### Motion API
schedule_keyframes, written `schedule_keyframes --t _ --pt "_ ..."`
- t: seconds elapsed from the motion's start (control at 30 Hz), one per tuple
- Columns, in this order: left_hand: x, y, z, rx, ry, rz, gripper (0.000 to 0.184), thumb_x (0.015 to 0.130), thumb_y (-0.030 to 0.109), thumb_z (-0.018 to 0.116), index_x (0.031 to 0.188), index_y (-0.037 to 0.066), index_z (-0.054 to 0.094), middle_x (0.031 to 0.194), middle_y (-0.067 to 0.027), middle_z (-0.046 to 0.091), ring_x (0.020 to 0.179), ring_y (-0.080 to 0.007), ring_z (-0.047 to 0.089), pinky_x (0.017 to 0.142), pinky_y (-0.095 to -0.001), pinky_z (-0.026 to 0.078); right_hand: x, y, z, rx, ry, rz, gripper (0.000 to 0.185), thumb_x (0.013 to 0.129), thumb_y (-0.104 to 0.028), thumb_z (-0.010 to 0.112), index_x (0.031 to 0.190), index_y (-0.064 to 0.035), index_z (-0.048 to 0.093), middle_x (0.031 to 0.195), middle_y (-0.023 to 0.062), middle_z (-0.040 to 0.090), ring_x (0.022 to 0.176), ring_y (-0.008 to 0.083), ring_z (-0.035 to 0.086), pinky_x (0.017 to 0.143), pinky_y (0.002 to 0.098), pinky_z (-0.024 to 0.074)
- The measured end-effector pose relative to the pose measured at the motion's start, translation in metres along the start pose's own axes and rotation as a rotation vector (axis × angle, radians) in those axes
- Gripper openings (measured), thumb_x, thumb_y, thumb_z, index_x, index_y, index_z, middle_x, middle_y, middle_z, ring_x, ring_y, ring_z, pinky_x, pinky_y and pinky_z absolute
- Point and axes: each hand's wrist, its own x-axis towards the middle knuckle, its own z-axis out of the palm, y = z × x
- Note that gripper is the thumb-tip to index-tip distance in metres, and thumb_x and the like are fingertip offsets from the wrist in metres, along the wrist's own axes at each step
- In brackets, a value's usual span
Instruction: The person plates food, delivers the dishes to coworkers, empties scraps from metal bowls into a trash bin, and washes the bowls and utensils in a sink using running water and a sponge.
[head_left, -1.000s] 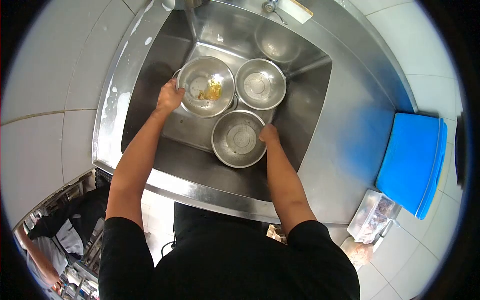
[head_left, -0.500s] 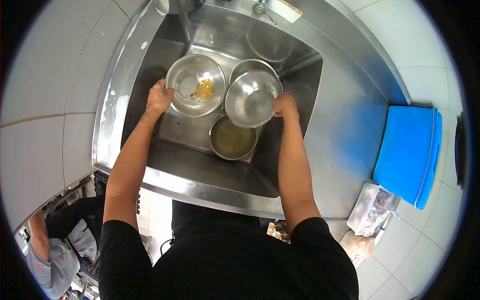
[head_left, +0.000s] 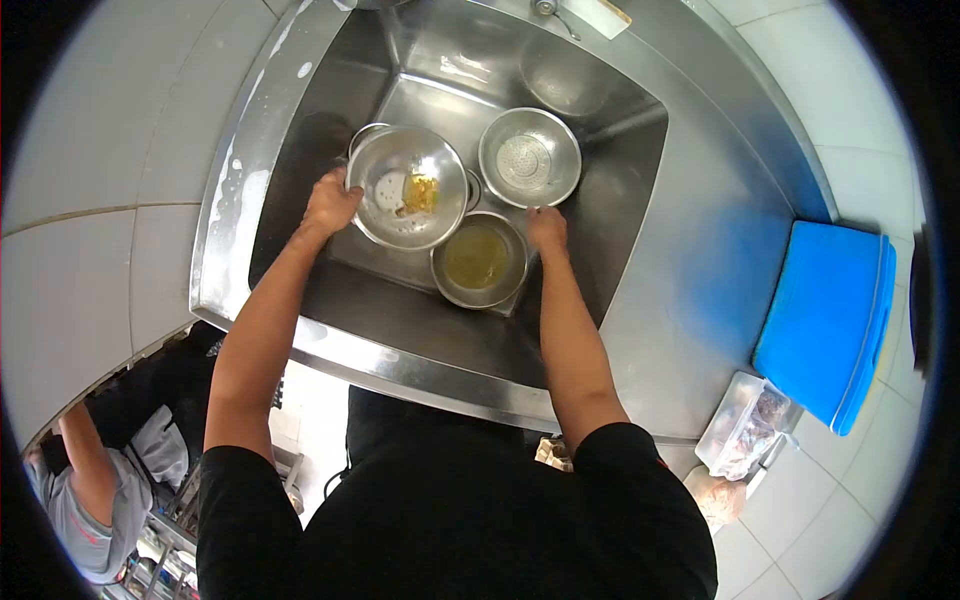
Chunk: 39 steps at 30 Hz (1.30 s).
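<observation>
My left hand point(head_left: 332, 203) grips the left rim of a steel bowl point(head_left: 385, 220) that has yellow scraps point(head_left: 421, 193) in it. The bowl is over another metal vessel, of which only the rim and handles show. My right hand point(head_left: 546, 228) has its fingers closed at the lower edge of a steel bowl with a dotted base point(head_left: 523, 160), at the back right of the sink. Between my hands, nearer to me, a bowl of yellowish liquid point(head_left: 477, 257) stands on the sink floor.
The steel sink point(head_left: 400, 358) surrounds the bowls. A tap point(head_left: 546, 8) is at the back edge. To the right are a blue container point(head_left: 825, 320) and a clear tub of packed food point(head_left: 745, 425). Another person in a grey shirt point(head_left: 95, 520) is at the lower left.
My right hand has moved the dotted bowl off the bowl of liquid, up and right to the back right. The left bowl has shifted slightly, still in my left hand.
</observation>
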Motion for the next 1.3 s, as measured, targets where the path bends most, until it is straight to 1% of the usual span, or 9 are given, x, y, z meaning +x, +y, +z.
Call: schedule_keyframes --t 0.07,0.27,0.5,0.57,0.9,0.97,1.07,1.17,1.3 --pt "-0.005 0.01 0.007 0.0 -0.05 -0.012 0.033 0.078 0.014 0.058 0.107 -0.002 0.057 0.092 -0.0231 0.064 0.079 -0.0307 0.066 0.072 -0.0377 0.052 0.001 0.003 0.012 -0.018 -0.003 0.142 0.043 0.088 -0.036 0.044 0.104 0.0004 0.062 0.112 0.022 0.057 0.104 0.0385 0.054 0.09 0.0414 0.0422" --pt "-0.007 0.005 0.037 0.117 -0.138 -0.032 0.032 0.078 0.02 0.057 0.097 -0.004 0.057 0.095 -0.0263 0.061 0.084 -0.036 0.064 0.08 -0.0393 0.049 -0.011 -0.004 0.017 -0.08 -0.098 -0.055 0.034 0.087 -0.026 0.046 0.102 -0.0001 0.061 0.108 0.0198 0.059 0.101 0.0381 0.056 0.089 0.0449 0.0421" --pt "-0.01 -0.002 0.044 0.143 -0.21 -0.1 0.031 0.078 0.023 0.053 0.094 -0.004 0.056 0.096 -0.0269 0.06 0.093 -0.038 0.06 0.084 -0.0416 0.046 -0.019 0.012 0.044 -0.059 -0.103 -0.055 0.025 0.084 -0.017 0.05 0.093 0.0 0.064 0.101 0.0233 0.06 0.098 0.0393 0.056 0.086 0.0443 0.0445" --pt "-0.012 -0.004 0.042 0.233 -0.105 0.066 0.028 0.078 0.02 0.054 0.096 -0.002 0.055 0.095 -0.0269 0.06 0.094 -0.039 0.059 0.084 -0.0425 0.046 -0.018 0.023 0.056 -0.156 -0.098 -0.072 0.025 0.084 -0.018 0.05 0.095 -0.0003 0.065 0.101 0.022 0.061 0.098 0.0377 0.058 0.085 0.0431 0.0461" --pt "-0.009 0.02 0.034 0.125 0.098 0.165 0.026 0.078 0.015 0.056 0.099 -0.002 0.055 0.088 -0.0272 0.061 0.087 -0.0408 0.06 0.08 -0.0449 0.048 -0.016 0.028 0.06 -0.405 -0.16 0.085 0.027 0.082 -0.018 0.051 0.098 -0.0029 0.066 0.103 0.017 0.063 0.098 0.0331 0.06 0.085 0.0412 0.0473" --pt "-0.004 0.02 0.038 0.129 0.157 0.211 0.027 0.078 0.015 0.056 0.098 -0.003 0.055 0.086 -0.0269 0.062 0.085 -0.041 0.061 0.078 -0.045 0.048 -0.006 0.015 0.037 -0.369 -0.247 -0.084 0.029 0.083 -0.019 0.051 0.102 -0.0033 0.065 0.109 0.0186 0.06 0.103 0.0343 0.057 0.085 0.0424 0.0466" --pt "0.001 0.018 0.04 0.101 0.146 0.18 0.028 0.078 0.016 0.056 0.098 -0.004 0.055 0.089 -0.0271 0.062 0.086 -0.0402 0.061 0.078 -0.0446 0.048 -0.003 -0.007 0.019 -0.13 -0.217 0.068 0.031 0.084 -0.021 0.049 0.104 -0.0025 0.062 0.109 0.0202 0.059 0.104 0.0358 0.055 0.086 0.0435 0.0449" --pt "0.004 0.013 0.046 0.125 0.179 0.168 0.027 0.078 0.015 0.056 0.098 -0.004 0.055 0.091 -0.0266 0.062 0.086 -0.0394 0.061 0.078 -0.0444 0.048 -0.004 -0.019 0.015 0.013 -0.056 0.019 0.03 0.084 -0.023 0.05 0.099 -0.0012 0.062 0.104 0.0219 0.06 0.102 0.0399 0.054 0.088 0.044 0.0428" --pt "0.003 0.015 0.044 0.127 0.167 0.155 0.027 0.077 0.014 0.056 0.099 -0.003 0.056 0.092 -0.0258 0.062 0.089 -0.0387 0.061 0.079 -0.0437 0.049 -0.003 -0.037 0.005 0.138 -0.033 0.015 0.03 0.084 -0.025 0.052 0.098 0.0001 0.061 0.101 0.0234 0.06 0.099 0.0399 0.055 0.086 0.0434 0.0431"
